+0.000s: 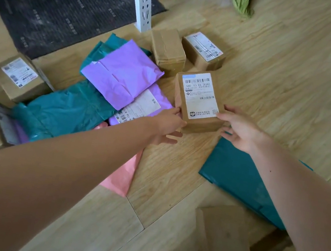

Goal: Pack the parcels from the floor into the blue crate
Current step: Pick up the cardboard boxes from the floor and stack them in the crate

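A labelled cardboard box sits clamped between both hands above the wooden floor; whether it touches the boards cannot be told. The left hand grips its near left corner, thumb on top and fingers curled beneath. The right hand pinches the near right corner, thumb on the label. Just left of the left fingers lies a purple mailer, and a pink mailer lies below them. Under the right fingers spreads a teal mailer. Beyond the fingertips stand two brown boxes.
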Action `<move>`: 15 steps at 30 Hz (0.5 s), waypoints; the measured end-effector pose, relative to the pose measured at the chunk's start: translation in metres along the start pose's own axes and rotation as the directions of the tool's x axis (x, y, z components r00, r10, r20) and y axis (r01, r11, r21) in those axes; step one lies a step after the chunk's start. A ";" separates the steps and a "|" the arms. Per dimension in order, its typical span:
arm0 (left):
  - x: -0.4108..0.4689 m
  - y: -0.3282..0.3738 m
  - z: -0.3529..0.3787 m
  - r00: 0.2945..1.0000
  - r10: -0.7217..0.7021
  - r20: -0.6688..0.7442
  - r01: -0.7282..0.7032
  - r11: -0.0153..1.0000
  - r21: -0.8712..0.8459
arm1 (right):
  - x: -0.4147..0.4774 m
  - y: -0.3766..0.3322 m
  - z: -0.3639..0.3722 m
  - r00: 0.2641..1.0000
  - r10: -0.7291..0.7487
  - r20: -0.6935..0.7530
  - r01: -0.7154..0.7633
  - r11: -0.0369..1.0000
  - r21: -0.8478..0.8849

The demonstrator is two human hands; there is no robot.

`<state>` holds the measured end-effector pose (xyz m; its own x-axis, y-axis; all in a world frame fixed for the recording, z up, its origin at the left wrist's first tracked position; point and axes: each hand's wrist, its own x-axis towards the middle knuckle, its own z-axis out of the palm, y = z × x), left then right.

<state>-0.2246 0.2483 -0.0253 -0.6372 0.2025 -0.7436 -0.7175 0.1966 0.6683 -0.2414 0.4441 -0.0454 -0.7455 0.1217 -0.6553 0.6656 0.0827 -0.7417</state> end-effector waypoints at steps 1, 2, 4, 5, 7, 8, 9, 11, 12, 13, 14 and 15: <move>-0.006 0.002 0.000 1.000 0.011 -0.013 -0.011 1.000 -0.007 | -0.007 -0.004 -0.001 1.000 -0.010 0.007 0.010 1.000 0.008; -0.013 0.005 -0.001 0.999 0.028 -0.033 -0.029 0.999 -0.016 | -0.015 -0.010 -0.002 1.000 -0.019 0.015 0.019 1.000 0.010; -0.027 0.013 -0.004 0.995 0.062 -0.079 -0.065 0.997 -0.031 | -0.031 -0.021 -0.002 0.999 -0.034 0.028 0.034 0.999 0.013; -0.036 0.018 -0.006 0.992 0.076 -0.097 -0.080 0.996 -0.042 | -0.040 -0.028 -0.001 0.998 -0.046 0.035 0.046 0.999 0.014; -0.059 0.031 -0.011 0.986 0.105 -0.131 -0.114 0.991 -0.064 | -0.061 -0.043 0.002 0.996 -0.076 0.050 0.075 0.997 0.020; -0.072 0.037 -0.014 0.981 0.120 -0.153 -0.131 0.989 -0.070 | -0.072 -0.051 0.004 0.994 -0.094 0.061 0.092 0.995 0.027; -0.084 0.042 -0.017 0.975 0.135 -0.179 -0.149 0.986 -0.072 | -0.084 -0.059 0.006 0.990 -0.115 0.078 0.112 0.993 0.034; -0.109 0.051 -0.025 0.961 0.162 -0.225 -0.185 0.979 -0.083 | -0.108 -0.075 0.010 0.980 -0.158 0.123 0.153 0.987 0.049; -0.123 0.056 -0.029 0.954 0.177 -0.240 -0.204 0.975 -0.092 | -0.121 -0.084 0.013 0.974 -0.176 0.145 0.169 0.984 0.059; -0.136 0.061 -0.033 0.948 0.196 -0.251 -0.226 0.970 -0.093 | -0.133 -0.093 0.016 0.967 -0.193 0.163 0.184 0.980 0.071; -0.150 0.065 -0.037 0.941 0.217 -0.260 -0.247 0.965 -0.089 | -0.145 -0.102 0.020 0.963 -0.209 0.171 0.198 0.977 0.081; -0.165 0.069 -0.041 0.933 0.237 -0.272 -0.267 0.961 -0.078 | -0.158 -0.111 0.024 0.959 -0.224 0.174 0.211 0.973 0.091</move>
<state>-0.1804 0.1887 0.1428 -0.8408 -0.0250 -0.5408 -0.5413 0.0602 0.8387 -0.1984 0.3922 0.1367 -0.8703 -0.0744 -0.4868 0.4870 0.0164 -0.8732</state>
